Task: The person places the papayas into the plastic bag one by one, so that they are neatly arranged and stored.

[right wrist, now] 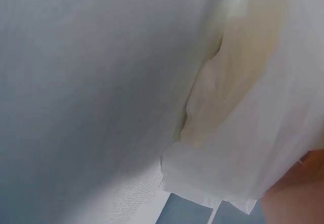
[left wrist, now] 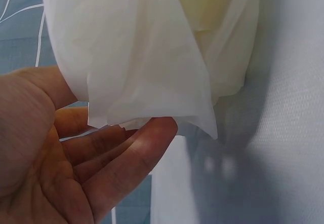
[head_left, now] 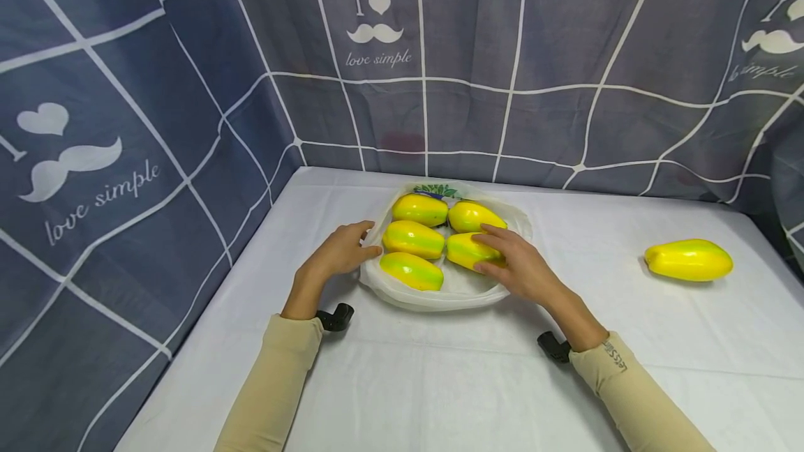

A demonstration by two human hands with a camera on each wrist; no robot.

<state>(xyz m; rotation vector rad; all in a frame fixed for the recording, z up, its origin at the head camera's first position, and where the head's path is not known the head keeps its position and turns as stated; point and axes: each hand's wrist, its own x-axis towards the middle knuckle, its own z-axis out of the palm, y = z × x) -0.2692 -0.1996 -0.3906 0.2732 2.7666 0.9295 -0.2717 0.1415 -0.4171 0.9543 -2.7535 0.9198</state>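
Several yellow-green papayas (head_left: 411, 238) lie in two columns inside a thin white plastic bag (head_left: 414, 301), whose mouth is spread wide. My left hand (head_left: 336, 251) holds the bag's left rim, thumb toward the mouth. In the left wrist view, the white film (left wrist: 147, 62) hangs across the thumb and part of the loosely curled fingers (left wrist: 134, 165). My right hand (head_left: 521, 264) reaches over the right rim, fingers and thumb about the end of the lower right papaya (head_left: 465, 251). In the right wrist view, the bag (right wrist: 228, 158) hides most of that hand (right wrist: 298, 191).
A single papaya (head_left: 689, 260) lies apart on the white tablecloth (head_left: 666, 319), far to the right. Grey checked curtains (head_left: 465, 26) hang behind the table and along its left side. Black wrist mounts (head_left: 337, 317) sit under both sleeves.
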